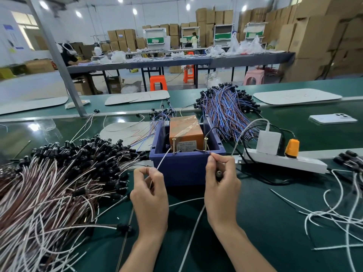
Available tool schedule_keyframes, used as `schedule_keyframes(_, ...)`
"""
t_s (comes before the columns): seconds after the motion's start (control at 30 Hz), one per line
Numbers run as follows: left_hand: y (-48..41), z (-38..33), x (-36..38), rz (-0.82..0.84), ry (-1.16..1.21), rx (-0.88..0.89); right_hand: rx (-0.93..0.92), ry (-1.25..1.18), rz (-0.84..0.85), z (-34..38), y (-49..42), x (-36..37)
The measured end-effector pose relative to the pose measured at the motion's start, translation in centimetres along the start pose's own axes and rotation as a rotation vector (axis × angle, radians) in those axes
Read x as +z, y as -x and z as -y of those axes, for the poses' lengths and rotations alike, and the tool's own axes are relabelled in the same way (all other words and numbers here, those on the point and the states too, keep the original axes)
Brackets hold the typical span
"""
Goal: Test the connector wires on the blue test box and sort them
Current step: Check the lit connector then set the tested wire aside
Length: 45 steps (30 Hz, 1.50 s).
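The blue test box (184,167) stands in the middle of the green bench, with an orange unit (185,128) inside and two upright brass screws (174,145) at its near rim. My left hand (150,195) pinches a white wire (162,160) whose tip reaches toward the left screw. My right hand (223,181) pinches a brown wire end (211,154) just below the right screw (205,144) and holds the black connector in its fingers.
A big heap of brown and white connector wires (59,183) lies at the left. A blue and brown bundle (225,108) lies behind the box. A white power strip (284,160) with plugs, loose white wires (343,213) and a phone (333,118) sit to the right.
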<state>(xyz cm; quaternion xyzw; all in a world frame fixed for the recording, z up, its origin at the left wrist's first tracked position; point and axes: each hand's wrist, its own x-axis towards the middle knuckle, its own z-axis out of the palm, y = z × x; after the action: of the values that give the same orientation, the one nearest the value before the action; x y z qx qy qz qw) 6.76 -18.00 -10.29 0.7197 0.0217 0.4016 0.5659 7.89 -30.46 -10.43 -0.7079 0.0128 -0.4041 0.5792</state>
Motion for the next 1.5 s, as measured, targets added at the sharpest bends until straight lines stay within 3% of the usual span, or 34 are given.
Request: schedule_keyframes(1.5, -0.1, 0.4, 0.0, 0.009, -0.008, 0.023, -0.023, -0.054, 0.031, 0.2, 0.3, 0.1)
